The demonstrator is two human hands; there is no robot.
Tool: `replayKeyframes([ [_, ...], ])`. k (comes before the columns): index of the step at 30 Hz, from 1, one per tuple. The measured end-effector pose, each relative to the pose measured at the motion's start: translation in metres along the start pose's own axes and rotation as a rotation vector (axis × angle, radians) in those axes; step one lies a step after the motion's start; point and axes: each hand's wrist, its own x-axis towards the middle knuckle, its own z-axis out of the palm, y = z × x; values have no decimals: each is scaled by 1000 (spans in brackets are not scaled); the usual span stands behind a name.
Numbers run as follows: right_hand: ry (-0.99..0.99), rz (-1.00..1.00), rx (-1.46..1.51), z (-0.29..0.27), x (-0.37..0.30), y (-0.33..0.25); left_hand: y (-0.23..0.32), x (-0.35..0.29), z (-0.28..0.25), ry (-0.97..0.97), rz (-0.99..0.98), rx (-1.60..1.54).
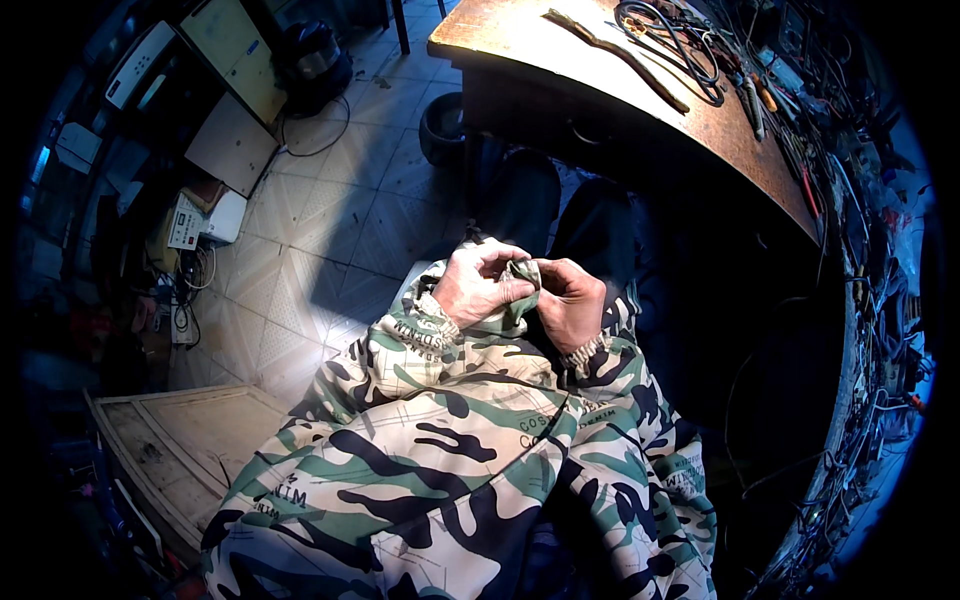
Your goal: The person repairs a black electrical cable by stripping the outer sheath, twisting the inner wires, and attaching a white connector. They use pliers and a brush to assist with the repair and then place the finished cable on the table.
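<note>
A bunched edge of camouflage cloth (521, 312) is pinched between my two hands, over my lap. It looks like part of the camouflage jacket (420, 450) I wear, though the hands partly hide where it joins. My left hand (472, 286) grips the cloth from the left with thumb and bent fingers. From the right, my right hand (574, 306) closes on the same fold, its fingertips partly out of sight. The two hands nearly meet at the cloth. Elastic cuffs of the jacket sit at both wrists.
Ahead and right stands a wooden desk (520, 28) holding a long-handled brush (625, 55), a coiled black cable (700, 75) and tools crowded along its right side. A dark bucket (441, 130) stands on the tiled floor (310, 215). Low at left lies a wooden panel (190, 450).
</note>
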Motion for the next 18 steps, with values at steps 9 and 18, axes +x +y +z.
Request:
replayKeyframes([
  [9, -100, -55, 33, -6, 5, 6, -15, 2, -4, 125, 129, 306],
  [18, -75, 282, 501, -10, 10, -1, -19, 3, -18, -57, -56, -669],
])
